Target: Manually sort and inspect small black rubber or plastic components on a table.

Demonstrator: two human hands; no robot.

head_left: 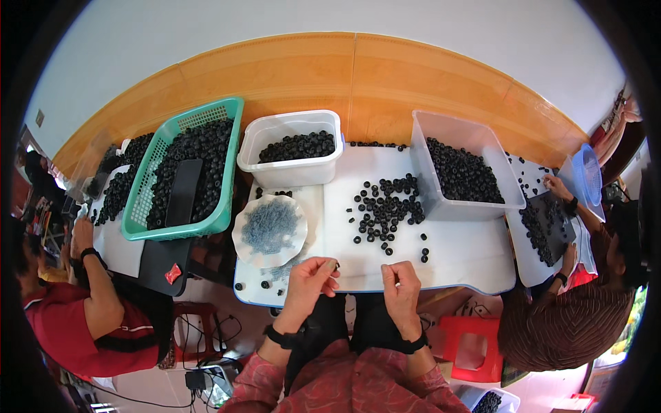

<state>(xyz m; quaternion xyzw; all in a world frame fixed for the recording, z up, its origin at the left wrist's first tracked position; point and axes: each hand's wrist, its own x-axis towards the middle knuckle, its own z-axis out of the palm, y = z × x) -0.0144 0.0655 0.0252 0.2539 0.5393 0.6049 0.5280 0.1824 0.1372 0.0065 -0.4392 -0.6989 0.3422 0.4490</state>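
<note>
Both hands are raised over the near edge of the white, blue-edged worktable point(468, 256), level with each other and apart. Left hand point(312, 283): thumb and index finger are pinched together, apparently clamped on a small dark piece point(337, 266); its exact shape is too small to tell. Right hand point(402, 288): thumb and index finger are together, the other fingers curled; whether anything is clamped between the tips cannot be told.

Supply positions: loose black ring-shaped beads point(394, 207) lie on the tabletop, far of the right hand and slightly left of it. A white round dish with a scalloped rim point(266, 262), holding a heap of small grey translucent pieces point(268, 226), stands far and left of the left hand. Beyond the dish stands a white rectangular plastic tub point(292, 174), part-filled with black beads; on the far right, a clear rectangular plastic bin point(475, 210) holds more.

Step in hand, as judged: handling of a single small piece at the fingertips, possibly joining or checking it. The next move appears to call for a steady left pinch, with the right fingertips brought in close and the held piece kept over the table.
</note>
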